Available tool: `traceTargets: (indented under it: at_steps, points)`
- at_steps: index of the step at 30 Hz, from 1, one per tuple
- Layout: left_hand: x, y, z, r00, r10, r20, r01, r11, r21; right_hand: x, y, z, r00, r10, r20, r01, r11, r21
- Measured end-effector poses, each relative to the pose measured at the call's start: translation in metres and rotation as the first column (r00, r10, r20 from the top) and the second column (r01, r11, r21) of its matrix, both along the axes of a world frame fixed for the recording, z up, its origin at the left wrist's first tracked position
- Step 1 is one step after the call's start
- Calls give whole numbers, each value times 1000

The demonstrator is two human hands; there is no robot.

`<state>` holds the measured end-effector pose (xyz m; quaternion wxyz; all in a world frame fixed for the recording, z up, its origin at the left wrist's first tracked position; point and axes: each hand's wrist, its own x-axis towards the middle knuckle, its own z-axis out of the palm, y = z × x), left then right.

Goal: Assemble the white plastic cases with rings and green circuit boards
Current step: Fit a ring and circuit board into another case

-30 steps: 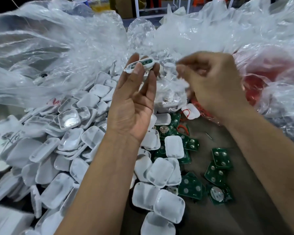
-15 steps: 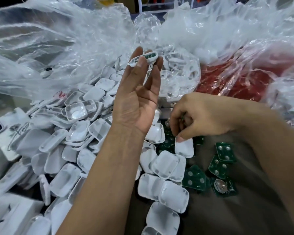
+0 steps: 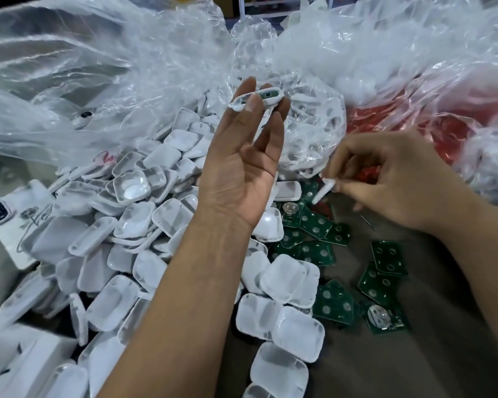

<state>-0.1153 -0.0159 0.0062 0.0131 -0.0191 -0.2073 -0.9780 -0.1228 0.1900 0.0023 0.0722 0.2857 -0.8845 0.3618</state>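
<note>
My left hand is raised, palm toward me, and pinches at its fingertips a white case half with a green circuit board seated inside. My right hand, lower and to the right, pinches another white case piece edge-on just above the table. A big heap of white plastic cases spreads over the left and centre. Loose green circuit boards lie on the dark table at the right.
Crumpled clear plastic bags fill the back. One clear bag holds white rings. A red-filled bag sits at the back right. A white phone and white boxes lie at the left edge.
My right hand came down from beside the left hand to the table, picked a white case piece from among the boards and lifted it slightly. The left hand kept holding its case up.
</note>
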Motion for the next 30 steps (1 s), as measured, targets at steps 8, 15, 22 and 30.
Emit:
traceTargets:
  at_steps: [8,15,22,30]
  points:
    - [0,1,-2,1000,-1,-4,1,1000,-10,3,10,14,912,45,407,-110,984,139]
    - [-2,2,-4,1000,-3,7,3,1000,-28,7,-5,7,970,-95,223,32,961,274]
    - [-2,1,-6,1000,-13,-7,13,998,-65,7,-12,-3,972,-52,231,-3,973,232]
    - [-4,2,-9,999,-29,-23,26,990,-142,1,3,2,969,165,181,-145,982,-120]
